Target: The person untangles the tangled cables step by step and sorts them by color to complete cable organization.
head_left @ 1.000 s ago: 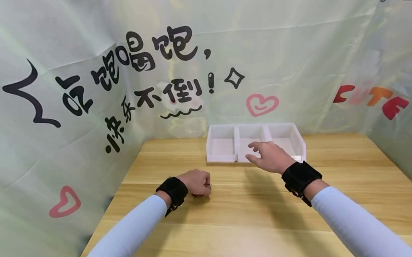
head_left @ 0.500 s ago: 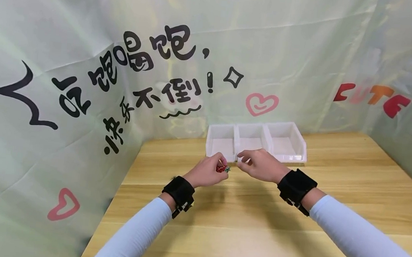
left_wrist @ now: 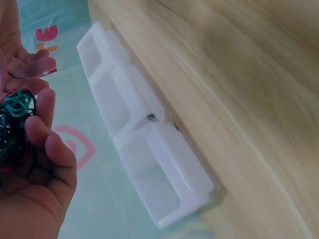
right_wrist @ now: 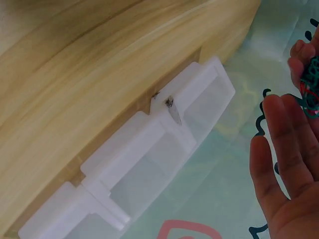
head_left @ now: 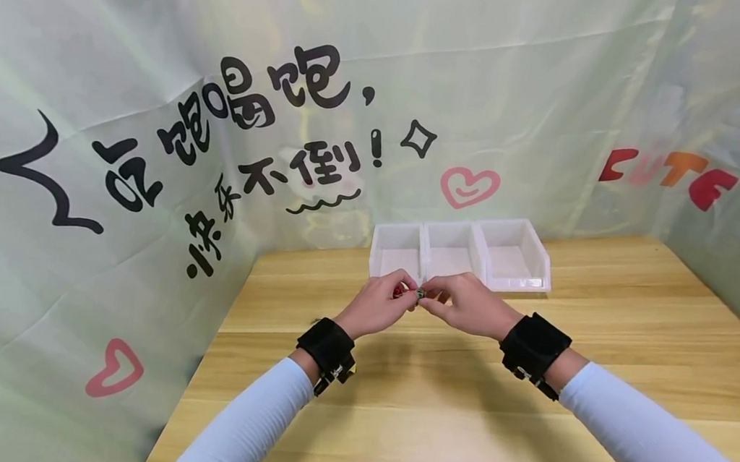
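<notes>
A tangle of thin red, green and dark loops (left_wrist: pixel 15 119), much like elastic bands, hangs between the two hands above the table. My left hand (head_left: pixel 377 305) grips the bulk of it with curled fingers. At its green end, my right hand (head_left: pixel 467 304) pinches the loops between thumb and forefinger; in the right wrist view the other fingers of the right hand (right_wrist: pixel 291 164) are fairly straight. Much of the bundle is hidden by fingers in the head view, where only small red and green bits show.
Three white plastic bins (head_left: pixel 516 283) stand in a row just beyond the hands, against a printed pale-green cloth (head_left: pixel 533 142). Wooden tabletop (head_left: pixel 446 425) lies below. The cloth also rises along the left and right sides.
My left hand has lifted the tangle off the table and carried it forward and right. The right hand has come slightly down and left, and its fingertips now pinch the green end.
</notes>
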